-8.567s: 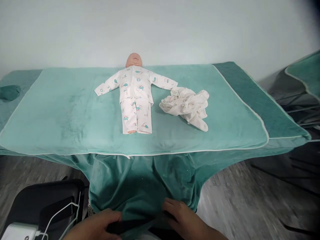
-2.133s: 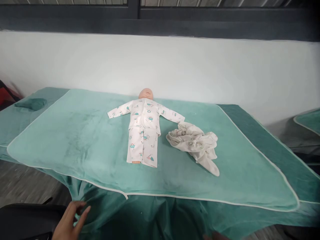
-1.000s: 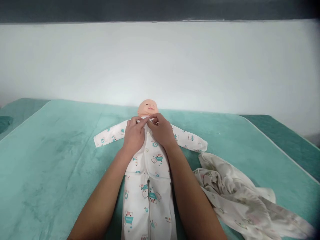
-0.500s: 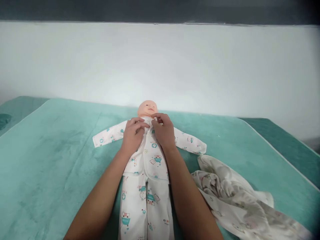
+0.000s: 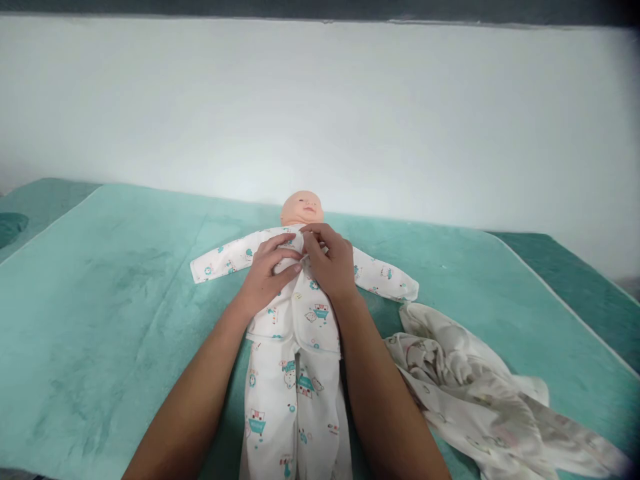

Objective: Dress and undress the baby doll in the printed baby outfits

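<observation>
A baby doll (image 5: 303, 207) lies on its back, its head away from me. It wears a white printed baby jacket (image 5: 318, 313) and matching trousers (image 5: 273, 407), with the sleeves stretched out to both sides. My left hand (image 5: 270, 270) rests on the jacket's chest, its fingers laid over the cloth and the thumb held apart. Beside it, my right hand (image 5: 331, 259) is closed in a pinch on the jacket's front edge just under the doll's neck. The pinched fingertips are partly hidden, and any fastener there cannot be made out.
Right of the doll, a crumpled white printed cloth (image 5: 465, 380) lies near the jacket's sleeve end. A green padded mat (image 5: 125, 300) spreads under everything. Behind the doll's head rises a white wall (image 5: 320, 113).
The left thumb has moved down and away from its fingers. The right hand stays pinched at the neckline. The whole view has shifted slightly, bringing the doll a little higher.
</observation>
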`<state>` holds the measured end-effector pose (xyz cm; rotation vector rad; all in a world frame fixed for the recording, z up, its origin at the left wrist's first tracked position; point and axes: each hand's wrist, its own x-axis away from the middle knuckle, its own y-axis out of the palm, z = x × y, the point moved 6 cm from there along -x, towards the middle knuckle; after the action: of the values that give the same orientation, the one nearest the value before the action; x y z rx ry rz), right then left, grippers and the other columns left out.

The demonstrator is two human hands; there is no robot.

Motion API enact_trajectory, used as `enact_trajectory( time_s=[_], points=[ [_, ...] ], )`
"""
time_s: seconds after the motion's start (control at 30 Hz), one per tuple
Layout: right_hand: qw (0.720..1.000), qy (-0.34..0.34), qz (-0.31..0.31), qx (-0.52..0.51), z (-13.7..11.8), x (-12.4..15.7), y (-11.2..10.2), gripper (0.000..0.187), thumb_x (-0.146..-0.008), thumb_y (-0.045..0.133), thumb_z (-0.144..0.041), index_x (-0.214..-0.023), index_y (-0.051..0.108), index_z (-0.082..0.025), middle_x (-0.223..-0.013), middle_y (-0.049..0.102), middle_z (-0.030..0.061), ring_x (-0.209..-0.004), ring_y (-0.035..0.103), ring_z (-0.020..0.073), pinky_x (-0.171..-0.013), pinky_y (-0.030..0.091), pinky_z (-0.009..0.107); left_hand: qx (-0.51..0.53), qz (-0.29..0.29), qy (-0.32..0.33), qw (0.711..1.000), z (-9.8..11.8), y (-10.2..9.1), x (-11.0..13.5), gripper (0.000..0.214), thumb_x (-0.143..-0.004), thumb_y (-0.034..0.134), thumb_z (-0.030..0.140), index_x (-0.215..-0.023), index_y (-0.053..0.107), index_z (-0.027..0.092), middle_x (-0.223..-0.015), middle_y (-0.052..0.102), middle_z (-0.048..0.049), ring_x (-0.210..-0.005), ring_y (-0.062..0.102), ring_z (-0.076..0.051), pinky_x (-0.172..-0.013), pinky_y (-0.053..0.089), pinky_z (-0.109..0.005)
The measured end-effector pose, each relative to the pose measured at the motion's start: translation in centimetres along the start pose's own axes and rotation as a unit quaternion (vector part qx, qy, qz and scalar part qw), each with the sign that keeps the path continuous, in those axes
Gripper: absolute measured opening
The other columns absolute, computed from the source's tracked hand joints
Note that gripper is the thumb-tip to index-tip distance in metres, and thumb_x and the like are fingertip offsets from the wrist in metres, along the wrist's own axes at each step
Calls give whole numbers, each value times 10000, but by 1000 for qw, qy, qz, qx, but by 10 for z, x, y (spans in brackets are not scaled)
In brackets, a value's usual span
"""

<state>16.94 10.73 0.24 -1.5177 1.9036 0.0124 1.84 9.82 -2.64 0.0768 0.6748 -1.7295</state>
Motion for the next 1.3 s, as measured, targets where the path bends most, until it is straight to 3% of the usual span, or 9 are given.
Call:
enact_trajectory(
  time_s=[0.13, 0.27, 0.47, 0.67, 0.73, 0.87, 1.0, 1.1, 1.3],
  points=[
    [1000, 4, 7, 26, -1, 14, -4, 219, -969, 490, -357, -923, 677, -251, -827, 703, 13, -796, 616, 197, -826, 460, 349, -45, -19, 5, 999, 3, 2, 0, 125, -917, 669, 335, -1007, 718, 263, -1489, 539, -47, -1445, 416, -247, -1237, 313, -469],
    [999, 43, 12, -29, 7, 26, -8, 236, -979, 483, -380, -962, 676, -245, -892, 709, 23, -830, 626, 197, -804, 472, 344, -75, -19, 16, 997, 8, 2, -1, 102, -918, 674, 339, -970, 703, 258, -1474, 552, -53, -1425, 435, -247, -1229, 315, -475],
    [987, 100, 24, -126, 20, 53, -10, 176, -947, 593, -393, -1000, 690, -255, -827, 647, -9, -723, 572, 158, -682, 461, 296, -99, -3, 9, 995, 12, 2, -1, 110, -893, 710, 332, -899, 651, 240, -1455, 575, -50, -1394, 459, -251, -1191, 347, -480],
    [988, 69, 13, -138, 16, 63, -14, 151, -959, 609, -352, -1057, 690, -272, -950, 653, 17, -875, 611, 178, -801, 495, 334, -48, 28, 27, 998, 15, -1, 2, 95, -936, 645, 318, -998, 674, 252, -1438, 583, -75, -1376, 497, -242, -1196, 356, -482],
    [992, 18, 3, -126, 8, 60, -16, 137, -969, 590, -320, -1056, 688, -281, -1034, 662, 38, -997, 617, 207, -892, 499, 382, -22, 5, 26, 999, 15, -3, 3, 106, -951, 613, 303, -1006, 692, 258, -1458, 563, -72, -1405, 477, -240, -1213, 351, -479],
    [991, -92, -47, -81, -11, 57, -17, 148, -962, 603, -252, -1071, 693, -294, -1195, 664, 56, -1175, 574, 242, -1036, 447, 465, -6, -117, 8, 993, 15, -7, 6, 114, -941, 621, 301, -1018, 698, 269, -1564, 459, -39, -1507, 355, -253, -1205, 390, -463],
    [992, -92, -64, -51, -13, 57, -16, 195, -942, 628, -230, -1124, 666, -289, -1105, 685, 51, -1111, 568, 246, -982, 456, 458, 8, -210, -9, 978, 15, -13, 10, 150, -912, 659, 336, -1042, 722, 295, -1667, 306, 15, -1572, 228, -294, -1000, 572, -382],
    [993, -87, -69, -38, -12, 56, -14, 150, -961, 598, -232, -1083, 673, -277, -987, 678, 41, -1017, 569, 238, -921, 453, 441, -10, -226, -3, 974, 16, -14, 10, 145, -887, 692, 340, -1013, 755, 303, -1665, 315, 17, -1566, 238, -332, -925, 618, -387],
    [992, -94, -73, -41, -17, 56, -14, 113, -979, 581, -224, -982, 687, -264, -926, 675, 29, -968, 563, 224, -892, 435, 426, -48, -213, 22, 976, 14, -13, 9, 109, -843, 766, 334, -952, 769, 320, -1652, 339, 51, -1570, 239, -314, -1213, 422, -512]
  ],
)
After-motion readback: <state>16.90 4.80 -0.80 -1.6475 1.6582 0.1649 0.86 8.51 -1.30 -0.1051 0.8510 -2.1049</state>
